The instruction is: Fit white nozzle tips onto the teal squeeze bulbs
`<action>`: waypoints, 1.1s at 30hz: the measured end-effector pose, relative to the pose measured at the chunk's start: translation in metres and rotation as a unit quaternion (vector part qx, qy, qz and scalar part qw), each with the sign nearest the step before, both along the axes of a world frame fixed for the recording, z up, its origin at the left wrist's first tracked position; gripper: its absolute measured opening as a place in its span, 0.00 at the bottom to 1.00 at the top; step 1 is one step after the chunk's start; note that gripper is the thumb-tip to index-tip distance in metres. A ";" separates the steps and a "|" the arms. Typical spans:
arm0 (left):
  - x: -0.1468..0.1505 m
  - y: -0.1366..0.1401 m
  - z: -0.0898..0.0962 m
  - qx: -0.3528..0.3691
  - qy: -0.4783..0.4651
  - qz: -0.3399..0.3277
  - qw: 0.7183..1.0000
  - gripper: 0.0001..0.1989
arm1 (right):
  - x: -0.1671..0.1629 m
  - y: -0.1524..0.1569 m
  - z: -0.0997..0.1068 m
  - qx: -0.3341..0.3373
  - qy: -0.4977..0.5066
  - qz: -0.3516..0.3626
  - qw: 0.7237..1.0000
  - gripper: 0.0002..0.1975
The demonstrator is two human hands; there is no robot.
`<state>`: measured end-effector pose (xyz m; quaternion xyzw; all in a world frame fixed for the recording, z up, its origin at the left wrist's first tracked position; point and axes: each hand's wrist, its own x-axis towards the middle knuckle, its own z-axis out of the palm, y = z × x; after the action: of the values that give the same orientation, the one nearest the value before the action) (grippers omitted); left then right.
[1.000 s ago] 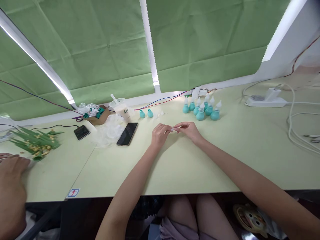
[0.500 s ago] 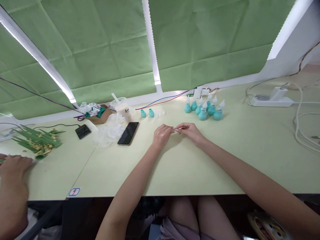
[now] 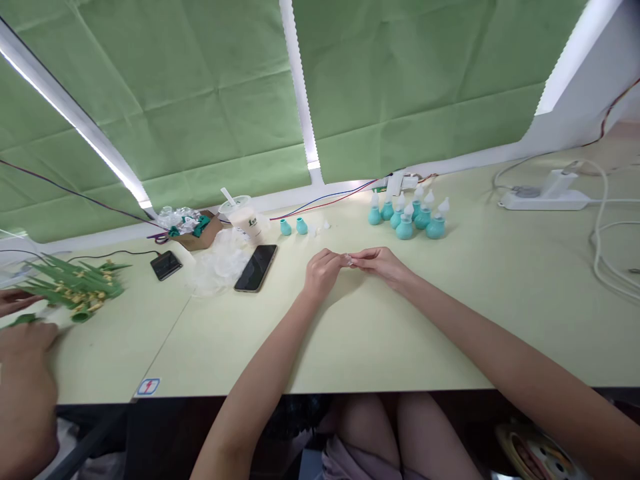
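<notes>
My left hand (image 3: 323, 270) and my right hand (image 3: 380, 263) meet above the middle of the table. Between their fingertips is a small clear-white piece (image 3: 349, 261), mostly covered by the fingers; its exact kind is too small to make out. Both hands pinch it. Beyond my right hand stands a group of several turquoise bulb-shaped bottles (image 3: 405, 229) with white pointed tops. Past my left hand are two turquoise bottles (image 3: 301, 226) without tops, and beside them lie a few small white pieces (image 3: 326, 225).
Left of my hands lie a phone (image 3: 256, 268) and crumpled clear plastic (image 3: 220, 263). Behind them stand a drink cup (image 3: 245, 217) and a cardboard box (image 3: 200, 237). A power strip (image 3: 545, 199) with cables is at right. Another person's hand (image 3: 30, 340) works near green plastic stems (image 3: 85, 287) at far left.
My right fingers have closed in nearer the left ones around the small piece. At far left, the other person's hand shifted and a second hand came into view.
</notes>
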<state>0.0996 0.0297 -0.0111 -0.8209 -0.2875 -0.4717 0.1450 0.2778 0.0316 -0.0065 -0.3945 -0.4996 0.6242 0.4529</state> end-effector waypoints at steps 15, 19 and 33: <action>0.000 -0.005 0.003 -0.036 0.037 0.005 0.999 0.13 | -0.004 -0.004 0.004 0.012 -0.006 -0.006 1.000 0.18; 0.002 -0.003 0.003 -0.030 -0.008 0.019 0.999 0.09 | -0.005 -0.001 0.005 0.025 -0.006 -0.009 1.000 0.18; 0.018 -0.015 0.012 -0.198 -0.191 -0.002 0.961 0.07 | -0.011 0.001 -0.005 0.032 0.074 0.068 0.994 0.22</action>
<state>0.1173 0.0151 0.0006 -0.7286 -0.3954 -0.5536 -0.0791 0.2671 0.0322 -0.0119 -0.2978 -0.5099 0.6646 0.4578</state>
